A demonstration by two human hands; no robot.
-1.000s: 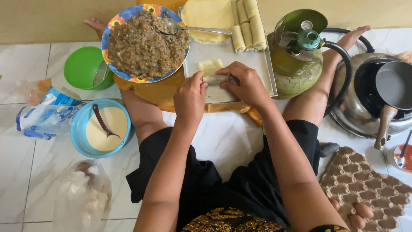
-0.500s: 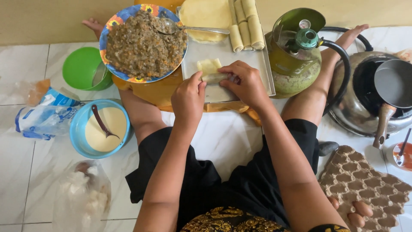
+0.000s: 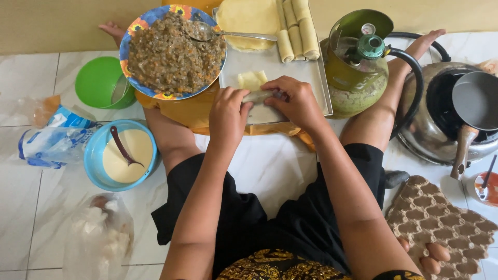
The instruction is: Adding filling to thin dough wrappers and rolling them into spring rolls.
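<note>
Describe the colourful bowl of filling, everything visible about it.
The bowl is round and shallow, with a blue rim painted with orange and yellow flowers. It is heaped with brown minced filling flecked with orange. A metal spoon lies in it, handle pointing right across the metal tray. It sits above the left hand, beside the green bowl.

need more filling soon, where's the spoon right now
In the head view the spoon rests on the right rim of the colourful filling bowl, its handle reaching over the metal tray toward the stacked rolls, beyond both hands.
</note>
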